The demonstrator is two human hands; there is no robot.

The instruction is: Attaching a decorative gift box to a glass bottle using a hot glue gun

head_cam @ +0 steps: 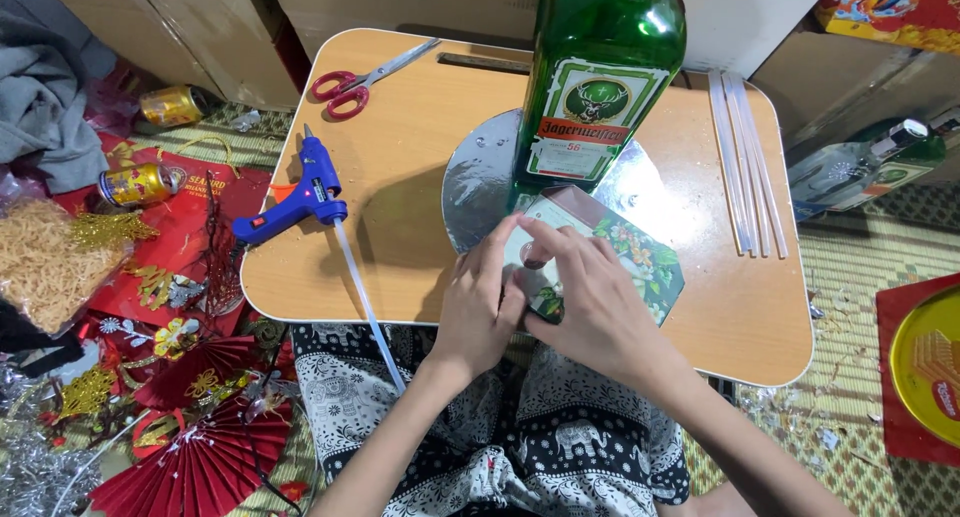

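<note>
Glossy green glass bottle (608,67); smooth wooden table (420,227); shiny foil disc (480,182).

1. A bottle (600,77) stands on a round disc (480,182) near the middle of the table (420,267).
2. A flat card (625,252) lies before the bottle, partly on the disc; the left hand (478,312) and right hand (590,302) rest on it at the table's near edge.
3. A glue gun (298,192) lies left of the disc, scissors (365,77) behind it.
4. Glue sticks (745,162) lie right of the bottle.
5. Paper fans (190,427) and two cans (150,147) lie on the floor, left of the table.
</note>
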